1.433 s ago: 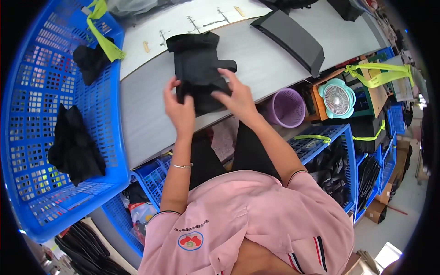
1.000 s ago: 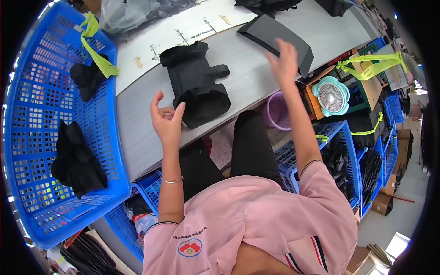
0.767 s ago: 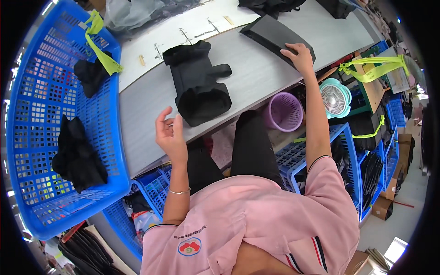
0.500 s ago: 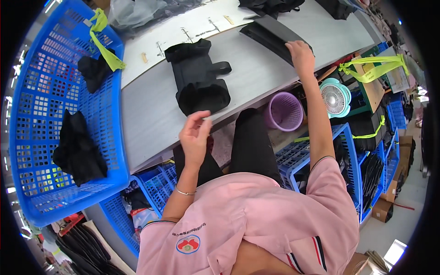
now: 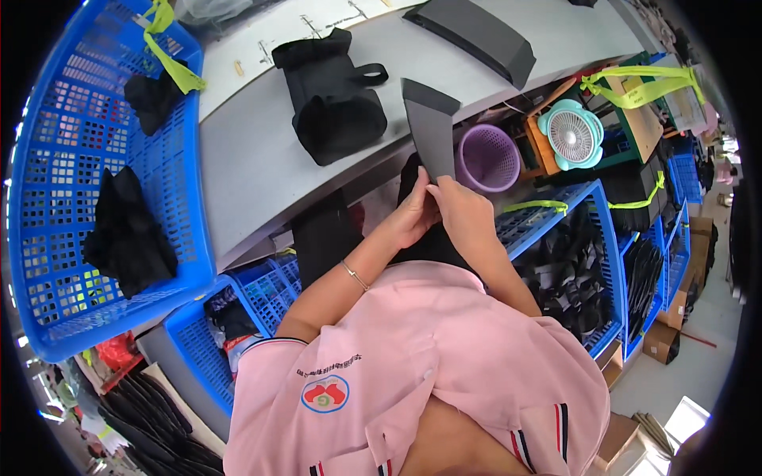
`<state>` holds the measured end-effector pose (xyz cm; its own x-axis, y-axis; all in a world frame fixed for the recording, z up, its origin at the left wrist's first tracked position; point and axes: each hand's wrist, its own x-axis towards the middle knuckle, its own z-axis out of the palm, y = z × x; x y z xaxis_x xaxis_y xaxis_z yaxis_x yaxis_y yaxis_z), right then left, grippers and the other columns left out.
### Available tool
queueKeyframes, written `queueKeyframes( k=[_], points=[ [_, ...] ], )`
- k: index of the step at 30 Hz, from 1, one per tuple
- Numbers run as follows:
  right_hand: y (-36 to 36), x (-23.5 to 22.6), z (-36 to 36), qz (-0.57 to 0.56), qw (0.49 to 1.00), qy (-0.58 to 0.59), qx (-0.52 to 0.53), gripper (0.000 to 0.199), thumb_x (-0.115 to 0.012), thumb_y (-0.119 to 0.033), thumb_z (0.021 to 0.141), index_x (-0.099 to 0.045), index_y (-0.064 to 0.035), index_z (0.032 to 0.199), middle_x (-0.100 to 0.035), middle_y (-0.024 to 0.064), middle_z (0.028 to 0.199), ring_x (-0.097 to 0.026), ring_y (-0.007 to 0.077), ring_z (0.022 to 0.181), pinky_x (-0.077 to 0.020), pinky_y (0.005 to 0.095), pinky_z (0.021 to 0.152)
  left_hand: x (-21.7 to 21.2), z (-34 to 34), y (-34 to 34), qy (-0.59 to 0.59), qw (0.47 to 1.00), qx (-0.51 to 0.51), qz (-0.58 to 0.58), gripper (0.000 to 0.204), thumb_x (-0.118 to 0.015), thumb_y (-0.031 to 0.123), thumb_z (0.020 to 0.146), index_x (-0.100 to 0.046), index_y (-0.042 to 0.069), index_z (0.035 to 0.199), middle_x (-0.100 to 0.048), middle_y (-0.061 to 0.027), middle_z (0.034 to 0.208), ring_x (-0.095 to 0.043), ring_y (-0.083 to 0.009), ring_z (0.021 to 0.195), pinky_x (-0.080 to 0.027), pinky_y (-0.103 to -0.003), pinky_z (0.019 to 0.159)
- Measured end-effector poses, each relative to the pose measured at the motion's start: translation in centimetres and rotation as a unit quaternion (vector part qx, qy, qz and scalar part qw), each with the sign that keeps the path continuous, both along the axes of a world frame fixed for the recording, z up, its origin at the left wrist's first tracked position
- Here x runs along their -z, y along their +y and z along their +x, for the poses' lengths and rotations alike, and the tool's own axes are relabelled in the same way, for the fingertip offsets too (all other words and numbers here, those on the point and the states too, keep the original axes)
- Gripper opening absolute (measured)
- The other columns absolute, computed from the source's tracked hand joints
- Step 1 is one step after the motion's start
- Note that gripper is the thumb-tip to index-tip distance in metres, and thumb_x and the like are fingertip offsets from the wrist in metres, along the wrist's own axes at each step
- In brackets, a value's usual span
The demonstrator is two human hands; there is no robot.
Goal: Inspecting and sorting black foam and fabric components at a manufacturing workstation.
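Hands — left hand [image 5: 414, 216] and right hand [image 5: 463, 213] — both pinch a grey flat panel [image 5: 432, 131], upright near the desk [image 5: 262, 159] edge.

The sheet [image 5: 431, 131] looks like matt grey card or thin foam, smooth, no shine. Bag [image 5: 332, 99] is black cloth, matt and soft. Tabletop [image 5: 254, 159] is a smooth grey laminate. Crate [image 5: 71, 190] and purple basket [image 5: 486, 157] are slightly glossy plastic lattice.
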<state>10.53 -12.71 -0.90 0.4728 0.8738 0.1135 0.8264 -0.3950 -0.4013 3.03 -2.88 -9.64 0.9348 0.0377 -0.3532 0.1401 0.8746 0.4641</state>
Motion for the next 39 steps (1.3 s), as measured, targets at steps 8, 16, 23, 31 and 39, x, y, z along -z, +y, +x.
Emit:
queueKeyframes(
  k=[8, 16, 23, 31, 39],
  points=[
    [-2.6, -0.5, -1.3, 0.18, 0.877, 0.424, 0.135, 0.018, -0.067, -0.017, 0.094, -0.066, 0.0001, 0.098, -0.063, 0.0031, 0.07, -0.055, 0.0053, 0.066, -0.047, 0.0247, 0.06, -4.5, -0.7, 1.5, -0.145, 0.985, -0.097, -0.008, 0.068, -0.072, 0.035, 0.089, -0.044, 0.002, 0.141, -0.054, -0.0169, 0.137, -0.053, -0.0331, 0.129, -0.043, -0.048, 0.11],
    [-1.1, -0.4, -3.1, 0.277, 0.951, 0.042, 0.133, 0.041, -0.079, -0.016, 0.084, -0.06, -0.0016, 0.117, -0.066, 0.0084, 0.087, -0.062, 0.0131, 0.076, -0.0501, 0.0263, 0.072, -7.2, -3.2, 2.5, -0.025, 0.977, -0.207, 0.041, 0.043, -0.07, 0.005, 0.085, -0.055, -0.004, 0.124, -0.069, -0.0156, 0.107, -0.069, -0.0259, 0.101, -0.056, -0.039, 0.093],
    [-1.8, 1.5, -2.1, 0.161, 0.847, 0.505, 0.034, 0.042, -0.062, -0.015, 0.096, -0.055, 0.0006, 0.135, -0.069, 0.0092, 0.114, -0.062, 0.0117, 0.1, -0.0499, 0.0264, 0.087, -6.8, -6.0, 3.1, 0.075, 0.751, -0.333, 0.565, 0.04, -0.062, 0.027, 0.093, -0.063, 0.002, 0.124, -0.047, -0.0178, 0.142, -0.044, -0.0273, 0.127, -0.034, -0.041, 0.107],
    [1.5, 3.9, -1.0, 0.132, 0.902, 0.409, -0.045, 0.041, -0.064, -0.018, 0.094, -0.057, -0.0022, 0.132, -0.07, 0.014, 0.113, -0.067, 0.0161, 0.098, -0.0508, 0.0295, 0.087, -1.4, -6.7, 13.8, 0.212, 0.483, -0.345, 0.776, 0.036, -0.058, -0.005, 0.081, -0.069, 0.001, 0.115, -0.05, -0.0168, 0.143, -0.054, -0.0353, 0.111, -0.046, -0.04, 0.097],
    [5.6, 0.5, -0.6, 0.098, 0.971, 0.219, -0.021, 0.037, -0.063, -0.011, 0.091, -0.06, 0.001, 0.126, -0.068, 0.0255, 0.091, -0.068, 0.0399, 0.08, -0.0528, 0.037, 0.069, -7.6, -3.9, 11.7, 0.057, 0.516, -0.269, 0.811, 0.038, -0.052, -0.011, 0.069, -0.066, -0.002, 0.102, -0.053, -0.0059, 0.144, -0.057, -0.0337, 0.101, -0.049, -0.04, 0.09]
  ],
)
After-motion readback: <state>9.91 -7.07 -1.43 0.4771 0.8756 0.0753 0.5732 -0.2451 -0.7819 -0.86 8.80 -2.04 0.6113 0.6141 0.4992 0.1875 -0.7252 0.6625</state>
